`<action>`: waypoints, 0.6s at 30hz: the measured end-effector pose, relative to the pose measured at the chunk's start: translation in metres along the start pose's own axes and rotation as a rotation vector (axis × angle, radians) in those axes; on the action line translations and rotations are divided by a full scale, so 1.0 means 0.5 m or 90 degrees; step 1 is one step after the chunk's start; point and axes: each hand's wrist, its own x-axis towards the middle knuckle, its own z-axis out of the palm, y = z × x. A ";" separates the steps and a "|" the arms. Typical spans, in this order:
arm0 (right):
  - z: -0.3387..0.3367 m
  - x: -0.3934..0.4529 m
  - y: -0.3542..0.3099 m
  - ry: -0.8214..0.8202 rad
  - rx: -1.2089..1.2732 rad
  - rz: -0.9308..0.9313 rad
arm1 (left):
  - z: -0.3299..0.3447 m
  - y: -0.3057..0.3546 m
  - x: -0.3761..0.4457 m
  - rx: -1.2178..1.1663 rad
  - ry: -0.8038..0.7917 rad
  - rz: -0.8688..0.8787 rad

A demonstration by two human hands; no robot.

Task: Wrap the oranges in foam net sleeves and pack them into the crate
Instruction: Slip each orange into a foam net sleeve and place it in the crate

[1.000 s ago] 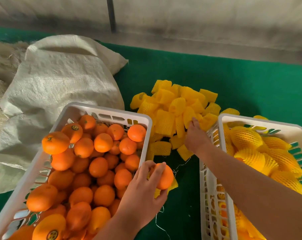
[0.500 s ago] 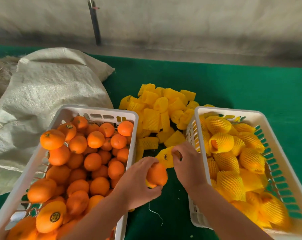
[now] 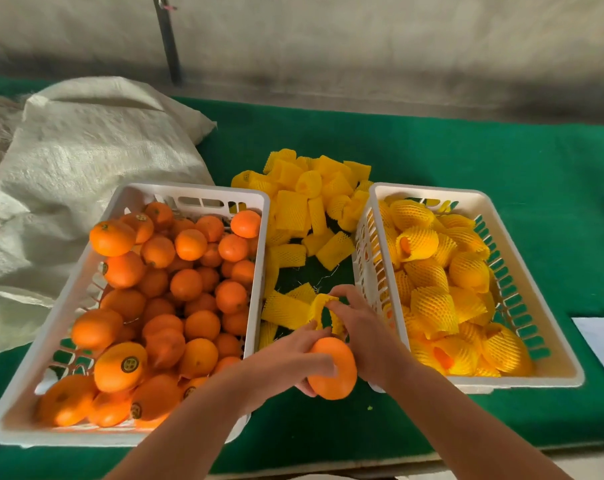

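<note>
white plastic crate [image 3: 473,197], foam-mesh sleeves [image 3: 292,206] (matt), green felt-like cloth [image 3: 467,157].

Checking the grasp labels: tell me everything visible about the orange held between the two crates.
The orange is round, smooth-skinned, bright orange and bare, with no net on it yet; no sticker shows. The left hand grips it from the left, fingers curled over its top and underside, above the green cloth. Just above it, the right hand holds a yellow foam net sleeve stretched open, near its top.

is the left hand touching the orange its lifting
Touching. The head view shows the left hand gripping the orange, fingers curled over its top and left side with no gap, just below the foam net sleeve the right hand holds open.
</note>
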 end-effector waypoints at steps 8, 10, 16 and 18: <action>0.041 -0.069 -0.044 -0.012 0.067 0.018 | 0.021 -0.033 -0.017 -0.151 0.006 -0.055; 0.049 -0.086 -0.055 0.039 0.076 0.060 | 0.016 -0.052 -0.026 -0.241 0.048 -0.063; 0.048 -0.132 -0.104 0.094 0.086 0.193 | 0.017 -0.114 -0.055 -0.449 0.216 0.070; 0.048 -0.135 -0.132 0.100 0.096 0.176 | 0.035 -0.110 -0.056 -0.344 0.287 0.099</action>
